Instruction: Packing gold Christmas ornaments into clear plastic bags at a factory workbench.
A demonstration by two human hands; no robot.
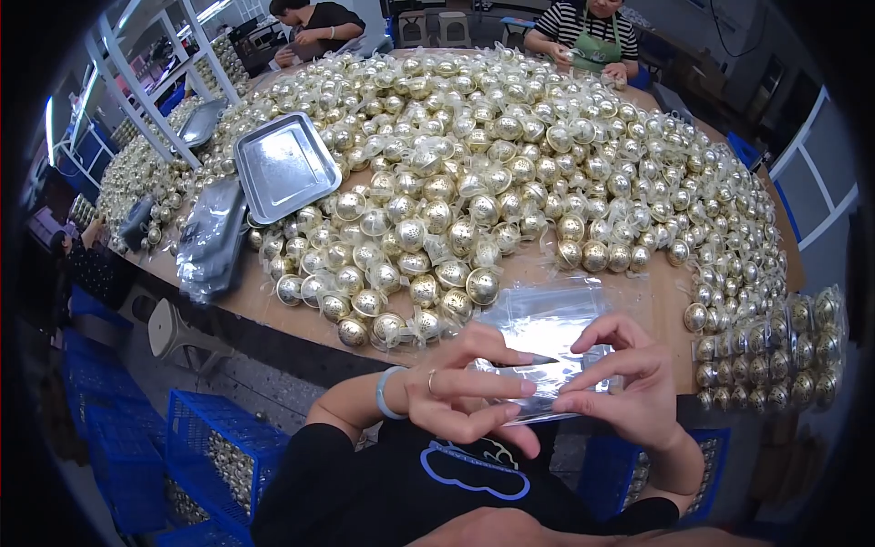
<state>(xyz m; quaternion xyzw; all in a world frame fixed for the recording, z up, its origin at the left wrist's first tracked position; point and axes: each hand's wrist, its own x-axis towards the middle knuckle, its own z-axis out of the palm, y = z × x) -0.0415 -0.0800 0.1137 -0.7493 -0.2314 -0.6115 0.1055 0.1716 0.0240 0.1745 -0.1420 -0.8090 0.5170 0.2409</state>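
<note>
Brown wooden tabletop (547,266) in a workshop room, white metal shelving frame (137,64) by its far left corner, grey floor below the near edge. Held over the near edge: a stack of clear, glossy plastic bags (547,342), flat, crinkled, transparent, pinched from both sides. Left hand (469,383), ring and pale blue bangle on it, has fingers curled shut on the stack's left end; right hand (629,383) closes thumb and fingers on the right end. A large heap of gold-coloured perforated metal balls in thin clear wrappers (510,155) covers most of the tabletop and reaches close to the bags' far side. Square steel tray (284,166) lies tilted on the heap near the left edge; grey plastic bundle (211,239) sits at the left edge. Bagged rows of balls (775,351) occupy the near right corner. Blue plastic crates (214,451) stand on the floor, near left. Two other people sit at the far edge.
</note>
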